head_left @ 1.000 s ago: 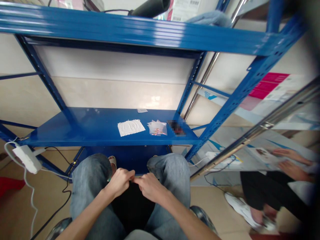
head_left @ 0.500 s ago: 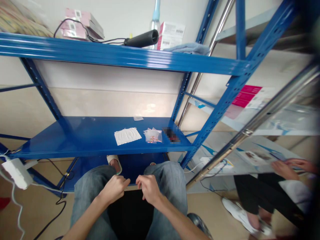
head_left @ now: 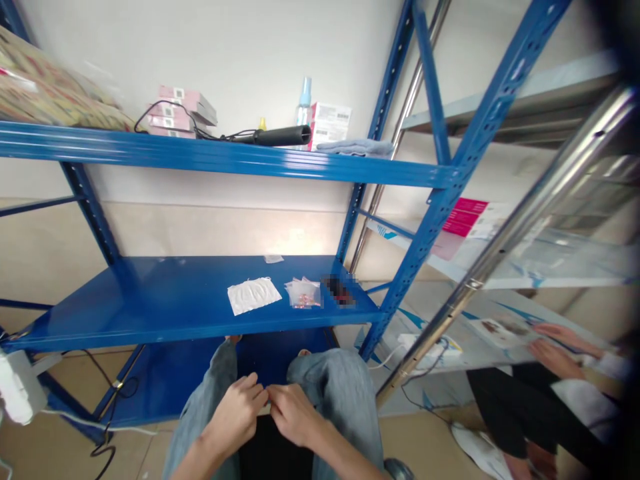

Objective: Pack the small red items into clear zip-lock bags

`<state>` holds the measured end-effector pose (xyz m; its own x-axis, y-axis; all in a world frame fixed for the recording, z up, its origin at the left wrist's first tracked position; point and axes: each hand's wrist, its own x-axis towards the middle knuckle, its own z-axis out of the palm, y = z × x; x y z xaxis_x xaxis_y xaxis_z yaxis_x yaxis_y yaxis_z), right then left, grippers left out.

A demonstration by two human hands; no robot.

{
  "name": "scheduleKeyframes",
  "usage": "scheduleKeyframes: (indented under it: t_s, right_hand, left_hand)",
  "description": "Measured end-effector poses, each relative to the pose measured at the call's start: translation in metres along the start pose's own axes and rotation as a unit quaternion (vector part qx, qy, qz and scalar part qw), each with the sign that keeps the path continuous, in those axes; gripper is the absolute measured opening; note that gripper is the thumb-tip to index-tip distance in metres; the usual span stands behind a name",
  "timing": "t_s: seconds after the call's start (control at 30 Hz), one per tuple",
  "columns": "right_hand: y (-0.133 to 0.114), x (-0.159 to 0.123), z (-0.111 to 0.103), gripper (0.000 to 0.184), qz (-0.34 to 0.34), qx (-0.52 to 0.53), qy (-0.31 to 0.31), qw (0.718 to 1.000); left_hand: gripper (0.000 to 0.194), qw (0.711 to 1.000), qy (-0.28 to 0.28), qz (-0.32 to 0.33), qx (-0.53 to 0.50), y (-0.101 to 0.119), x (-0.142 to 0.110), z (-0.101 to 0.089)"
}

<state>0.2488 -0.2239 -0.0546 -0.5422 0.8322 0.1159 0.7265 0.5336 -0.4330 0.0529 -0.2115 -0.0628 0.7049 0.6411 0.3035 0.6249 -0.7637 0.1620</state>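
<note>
The left hand [head_left: 234, 419] and right hand [head_left: 296, 415] are together over the lap, fingers [head_left: 256, 392] bent in and tips meeting at the centre, a narrow pinch. A small pale piece [head_left: 263, 410] shows just under the fingertips; too small and hidden to identify, and cannot tell if it is actually gripped. Both forearms come in from the bottom edge. The knees of the blue jeans [head_left: 340, 393] are on either side of the hands.

Straight ahead is the low shelf of a blue steel rack [head_left: 150, 303]. On it, in a row near the front edge: a white folded sheet [head_left: 254, 295], a small clear plastic bag [head_left: 303, 293] with orange-red bits inside, and a pixelated dark object [head_left: 339, 291]. A small white slip [head_left: 273, 259] lies further back. None of these touch the hands; the bag's contents stay inside it, and the row sits untouched-looking on the shelf.

The upper shelf beam [head_left: 225, 163] carries pink boxes [head_left: 183, 115], a black cylindrical device [head_left: 277, 136] with its cord, a spray bottle [head_left: 304, 100], a white box [head_left: 327, 125] and a folded blue cloth [head_left: 353, 147]. A white power strip [head_left: 15, 387] is at the far left on the floor. Another person's hands [head_left: 557, 347] show at far right, well apart, holding a printed sheet.
</note>
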Motion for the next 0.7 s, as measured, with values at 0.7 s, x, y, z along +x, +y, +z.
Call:
scheduleKeyframes:
  t_s: [0.7]
  right_hand:
    - [0.016,0.002,0.012,0.037,0.001,-0.019,-0.046,0.999]
  left_hand:
    - [0.036,0.995,-0.04,-0.035,-0.082,0.024,0.004,-0.017]
